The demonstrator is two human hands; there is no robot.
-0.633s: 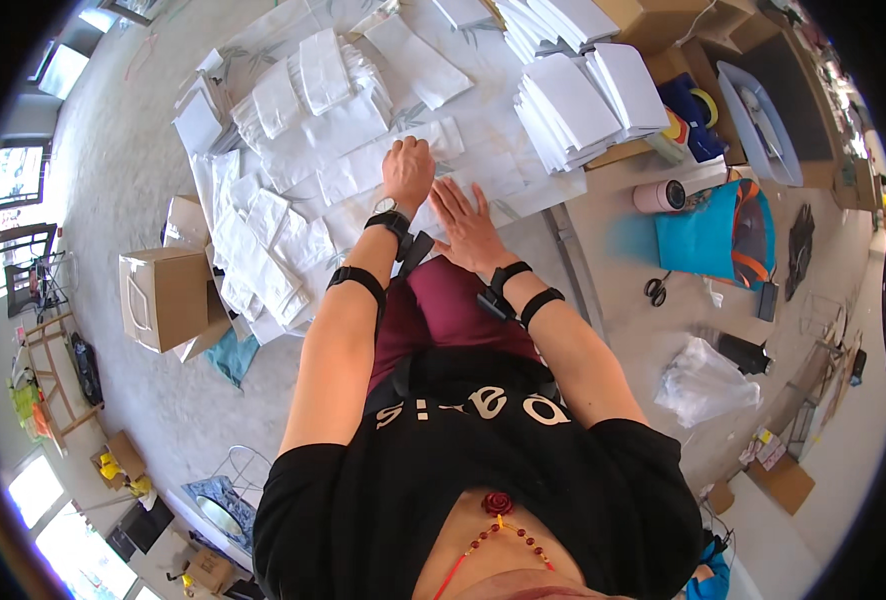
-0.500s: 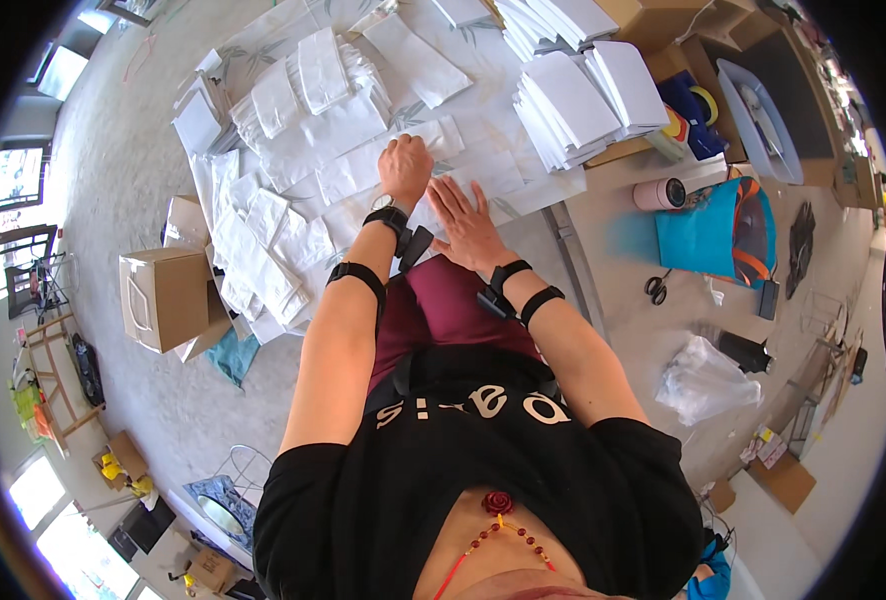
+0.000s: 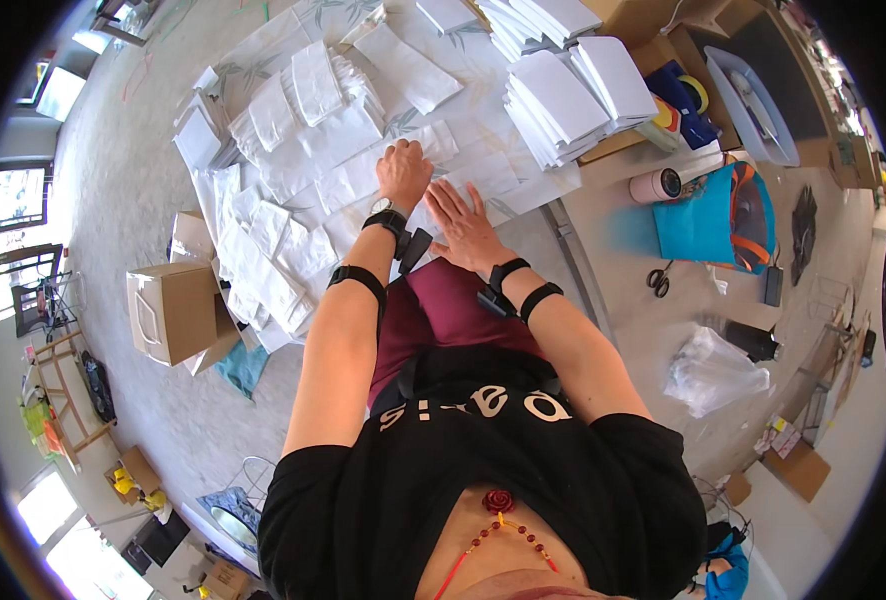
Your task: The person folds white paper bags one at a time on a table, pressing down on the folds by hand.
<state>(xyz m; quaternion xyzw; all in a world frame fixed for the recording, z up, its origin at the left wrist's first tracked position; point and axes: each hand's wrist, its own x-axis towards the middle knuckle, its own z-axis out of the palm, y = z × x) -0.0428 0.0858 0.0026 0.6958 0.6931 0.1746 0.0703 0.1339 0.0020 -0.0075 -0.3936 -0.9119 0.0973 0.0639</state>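
My left hand (image 3: 403, 177) is closed, fingers curled under, on top of a flat white bag (image 3: 343, 182) near the table's front edge. Whatever its fingers pinch is hidden beneath them. Beside it my right hand (image 3: 466, 228) lies flat with fingers stretched out, next to a thin whitish sheet (image 3: 488, 178) on the table. Farther back are overlapping white bags (image 3: 315, 85), and a single long one (image 3: 408, 65) lies to their right. A loose heap of similar bags (image 3: 263, 260) covers the table's left front.
Stacks of folded white paper pieces (image 3: 558, 105) stand at the table's right. Beyond are an open carton (image 3: 813, 100) with a pale blue tray (image 3: 753, 105), a teal bag (image 3: 698, 225) and a pink cup (image 3: 653, 186). Black scissors (image 3: 658, 280) lie nearby. A cardboard box (image 3: 173, 312) stands left.
Both hands keep nearly the same place and pose. The whole view has turned slightly, so the surroundings appear a little shifted.
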